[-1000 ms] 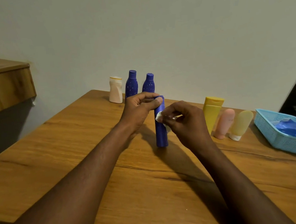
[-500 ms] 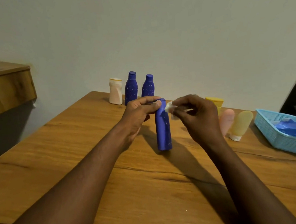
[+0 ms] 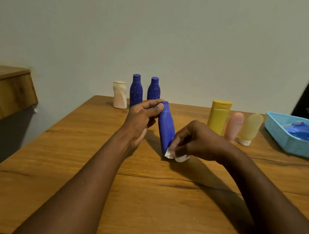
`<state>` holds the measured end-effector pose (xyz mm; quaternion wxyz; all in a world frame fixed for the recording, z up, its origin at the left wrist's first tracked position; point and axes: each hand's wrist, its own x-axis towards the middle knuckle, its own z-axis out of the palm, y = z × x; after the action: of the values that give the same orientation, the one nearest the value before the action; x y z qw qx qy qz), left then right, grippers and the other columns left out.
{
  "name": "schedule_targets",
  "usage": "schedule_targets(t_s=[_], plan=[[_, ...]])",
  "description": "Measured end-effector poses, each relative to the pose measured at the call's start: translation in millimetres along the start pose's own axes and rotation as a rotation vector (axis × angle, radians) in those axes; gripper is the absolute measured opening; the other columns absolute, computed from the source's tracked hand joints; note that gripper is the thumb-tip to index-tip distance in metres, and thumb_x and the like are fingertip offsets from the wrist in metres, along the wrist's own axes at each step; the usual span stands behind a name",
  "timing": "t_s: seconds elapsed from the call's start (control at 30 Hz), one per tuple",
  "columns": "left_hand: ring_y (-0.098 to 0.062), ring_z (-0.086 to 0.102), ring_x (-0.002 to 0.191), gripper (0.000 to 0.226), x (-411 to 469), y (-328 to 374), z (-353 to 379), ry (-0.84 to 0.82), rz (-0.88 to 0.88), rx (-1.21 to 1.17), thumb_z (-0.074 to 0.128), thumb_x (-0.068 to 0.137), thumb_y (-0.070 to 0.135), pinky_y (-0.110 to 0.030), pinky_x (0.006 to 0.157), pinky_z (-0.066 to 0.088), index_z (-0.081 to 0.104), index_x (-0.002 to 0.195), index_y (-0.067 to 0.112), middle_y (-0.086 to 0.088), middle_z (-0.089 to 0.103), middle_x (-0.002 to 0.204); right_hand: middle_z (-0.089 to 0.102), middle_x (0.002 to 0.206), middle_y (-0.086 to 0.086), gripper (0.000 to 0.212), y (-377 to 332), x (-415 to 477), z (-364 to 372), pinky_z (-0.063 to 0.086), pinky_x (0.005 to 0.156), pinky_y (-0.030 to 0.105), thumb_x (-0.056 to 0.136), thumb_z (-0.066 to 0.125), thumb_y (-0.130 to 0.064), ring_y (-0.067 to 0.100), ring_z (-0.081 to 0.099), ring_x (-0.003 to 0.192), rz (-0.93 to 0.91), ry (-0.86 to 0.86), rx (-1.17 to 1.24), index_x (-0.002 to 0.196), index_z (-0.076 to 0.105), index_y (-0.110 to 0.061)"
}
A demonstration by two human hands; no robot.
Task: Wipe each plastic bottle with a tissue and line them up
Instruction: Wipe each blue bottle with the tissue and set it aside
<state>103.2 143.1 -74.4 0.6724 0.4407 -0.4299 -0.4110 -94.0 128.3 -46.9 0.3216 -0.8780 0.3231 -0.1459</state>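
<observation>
A plain blue bottle stands upright on the wooden table. My left hand pinches its cap between thumb and fingers. My right hand pinches a white tissue against the bottle's base. At the far edge stand a white bottle and two speckled blue bottles in a row. To the right stand a yellow bottle, a pink tube and a pale yellow tube.
A light blue plastic basket holding crumpled blue material sits at the table's right edge. A wooden shelf juts out at the left. A white wall runs behind the table.
My right hand with the tissue went up to the bottle's cap, then slid down the bottle to its base. My left hand kept its hold at the cap.
</observation>
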Motion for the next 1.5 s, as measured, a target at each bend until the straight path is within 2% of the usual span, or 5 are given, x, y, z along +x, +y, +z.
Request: schedule_targets(t_s=[0.3, 0.7, 0.97, 1.33, 1.5], plan=[[-0.03, 0.062, 0.126, 0.023, 1, -4, 5, -0.075, 0.006, 0.023, 0.069, 0.096, 0.017, -0.058, 0.116, 0.041, 0.078, 0.117, 0.021, -0.004, 0.072, 0.127, 0.073, 0.098, -0.008, 0.015, 1, 18, 0, 0.058, 0.077, 0.028, 0.088, 0.076, -0.018, 0.009, 0.067, 0.091, -0.219, 0.718, 0.099, 0.103, 0.076, -0.02], [-0.035, 0.063, 0.127, 0.021, 4, -6, -3, 0.012, -0.025, -0.089, 0.069, 0.097, 0.011, -0.054, 0.115, 0.045, 0.076, 0.115, 0.016, -0.016, 0.07, 0.129, 0.077, 0.084, -0.005, 0.014, 11, 4, -5, 0.061, 0.082, 0.039, 0.077, 0.08, -0.006, 0.011, 0.071, 0.084, 0.058, 0.012, -0.1, 0.086, 0.082, -0.018], [-0.035, 0.062, 0.126, 0.022, 1, -8, 1, -0.035, -0.022, -0.044, 0.068, 0.097, 0.014, -0.054, 0.116, 0.044, 0.078, 0.116, 0.018, -0.01, 0.072, 0.126, 0.071, 0.093, -0.01, 0.013, -1, 13, 2, 0.053, 0.073, 0.024, 0.089, 0.074, -0.022, 0.007, 0.064, 0.086, -0.209, 0.586, -0.037, 0.1, 0.077, -0.019], [-0.035, 0.061, 0.13, 0.021, 3, -10, -2, -0.013, -0.039, -0.105, 0.067, 0.098, 0.009, -0.051, 0.117, 0.043, 0.076, 0.116, 0.014, -0.016, 0.071, 0.129, 0.077, 0.086, -0.009, 0.014, -2, 2, 4, 0.058, 0.084, 0.029, 0.079, 0.079, -0.01, 0.005, 0.071, 0.085, -0.049, -0.102, -0.083, 0.087, 0.081, -0.022], [-0.035, 0.061, 0.129, 0.024, 4, -11, -3, -0.026, -0.047, -0.117, 0.066, 0.098, 0.008, -0.051, 0.115, 0.045, 0.075, 0.12, 0.013, -0.015, 0.069, 0.132, 0.075, 0.088, -0.007, 0.009, 5, 2, -8, 0.06, 0.077, 0.039, 0.085, 0.077, -0.014, 0.012, 0.069, 0.084, -0.194, 0.406, -0.01, 0.092, 0.08, -0.019]])
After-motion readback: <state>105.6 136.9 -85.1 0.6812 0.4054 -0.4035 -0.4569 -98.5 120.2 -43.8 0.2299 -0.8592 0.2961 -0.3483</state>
